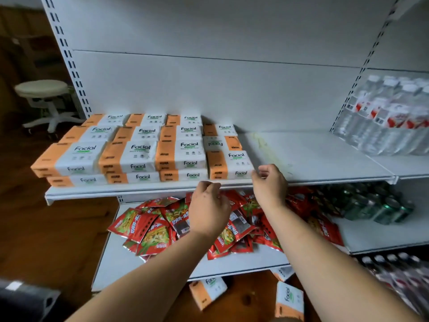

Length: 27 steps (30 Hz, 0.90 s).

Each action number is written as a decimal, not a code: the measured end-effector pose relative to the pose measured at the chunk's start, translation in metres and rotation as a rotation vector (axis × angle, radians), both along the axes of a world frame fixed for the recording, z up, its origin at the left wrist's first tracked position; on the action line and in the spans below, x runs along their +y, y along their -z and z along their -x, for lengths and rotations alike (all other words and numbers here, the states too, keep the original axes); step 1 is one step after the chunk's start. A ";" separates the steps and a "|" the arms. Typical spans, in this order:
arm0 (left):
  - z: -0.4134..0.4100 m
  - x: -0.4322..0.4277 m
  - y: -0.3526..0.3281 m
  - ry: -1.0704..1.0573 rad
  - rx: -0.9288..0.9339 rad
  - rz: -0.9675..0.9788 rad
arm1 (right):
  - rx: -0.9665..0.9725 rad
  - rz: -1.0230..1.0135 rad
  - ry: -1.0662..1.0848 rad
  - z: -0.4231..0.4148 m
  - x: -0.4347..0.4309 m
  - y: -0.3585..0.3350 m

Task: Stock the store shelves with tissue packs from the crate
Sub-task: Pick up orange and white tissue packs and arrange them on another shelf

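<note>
Orange-and-white plastic-wrapped tissue packs (130, 156) marked "Facial" fill the left of a white metal shelf (313, 154); two more lie on the brown wooden floor (58, 228). The left hand (209, 208) and right hand (270, 185) hover empty and apart, fingers loosely curled, the right just beside the front pack.

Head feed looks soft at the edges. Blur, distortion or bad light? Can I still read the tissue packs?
Head view: tissue packs sharp, lettering readable; head view: water bottles at right smeared; head view: shelf uprights bow, wide-angle distortion; head view: floor at left dim, shelf evenly lit.
</note>
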<state>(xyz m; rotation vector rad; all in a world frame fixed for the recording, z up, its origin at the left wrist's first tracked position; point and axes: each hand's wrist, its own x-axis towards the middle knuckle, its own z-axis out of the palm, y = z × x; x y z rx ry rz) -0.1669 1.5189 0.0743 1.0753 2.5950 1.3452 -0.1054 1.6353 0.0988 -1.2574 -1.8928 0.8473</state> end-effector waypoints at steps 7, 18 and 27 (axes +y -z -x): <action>-0.008 -0.058 0.045 0.002 -0.146 0.043 | -0.005 0.116 0.014 -0.022 -0.081 0.059; -0.021 -0.183 0.256 -0.173 -0.681 0.552 | -0.456 0.685 -0.223 -0.039 -0.198 0.288; -0.029 -0.176 0.358 0.093 -0.509 0.859 | -0.693 1.050 -0.021 -0.086 -0.237 0.390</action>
